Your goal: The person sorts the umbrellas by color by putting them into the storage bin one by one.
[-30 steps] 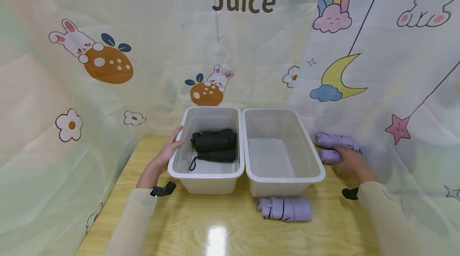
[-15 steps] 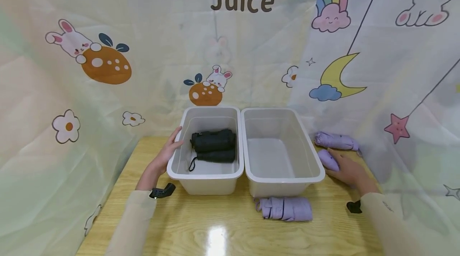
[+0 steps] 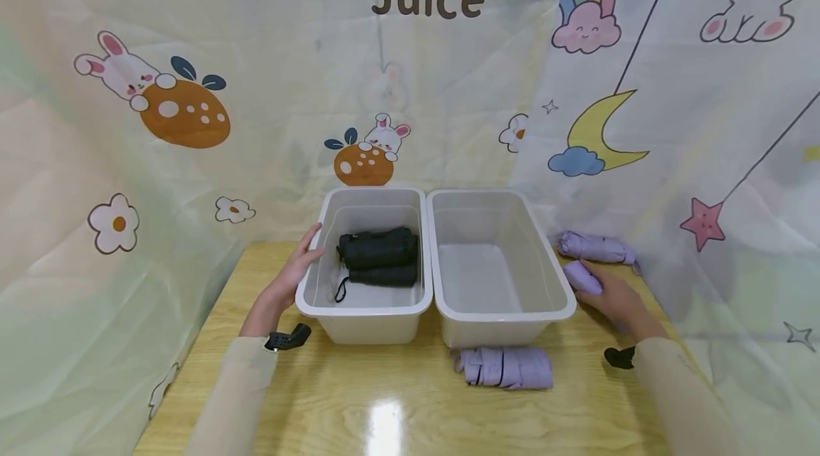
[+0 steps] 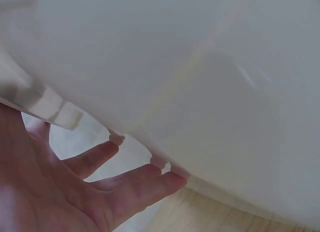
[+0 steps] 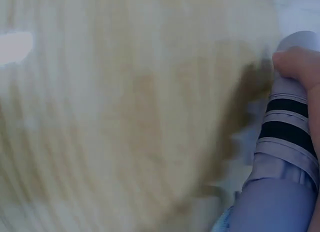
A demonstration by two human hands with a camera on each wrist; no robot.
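Observation:
A purple folded umbrella [image 3: 583, 277] is gripped by my right hand [image 3: 616, 299] beside the right bin. In the right wrist view, the thumb lies along the held umbrella [image 5: 275, 204], which has dark bands round it. My left hand [image 3: 291, 277] rests at the left side of the left white bin [image 3: 365, 312]. Its fingers are mostly straight, and in the left wrist view several fingertips [image 4: 172, 181] touch the bin's outer wall [image 4: 215, 117]. Two black folded umbrellas [image 3: 378, 248] lie inside that bin, one with a wrist loop.
The right white bin [image 3: 506, 316] stands against the left one and has nothing in it. One purple umbrella [image 3: 596, 247] lies behind my right hand, near the curtain. Another purple umbrella [image 3: 506, 368] lies in front of the right bin on the wooden table [image 3: 320, 399].
My right hand has taken hold of the nearer purple umbrella at the right and turned it away from the one behind. The left hand has stayed at the left bin.

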